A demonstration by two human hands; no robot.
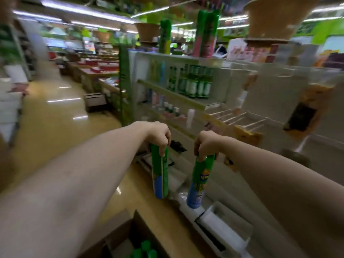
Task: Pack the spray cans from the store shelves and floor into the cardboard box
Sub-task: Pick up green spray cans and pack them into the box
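Note:
Each of my hands holds a green and blue spray can by its top, hanging upright in the air. My left hand (161, 135) grips the left spray can (160, 175). My right hand (205, 144) grips the right spray can (198, 185). Below them, at the bottom edge, the open cardboard box (122, 237) stands on the floor with green can caps (145, 249) showing inside. More tall green spray cans (206, 32) stand on top of the shelf unit. The whole picture is blurred by motion.
A white shelf unit (178, 97) with green bottles (195, 82) and small items stands straight ahead. Its low base (219, 228) runs along the right. A shiny tan aisle floor (55, 118) stretches left. Another cardboard box (95, 101) sits farther down the aisle.

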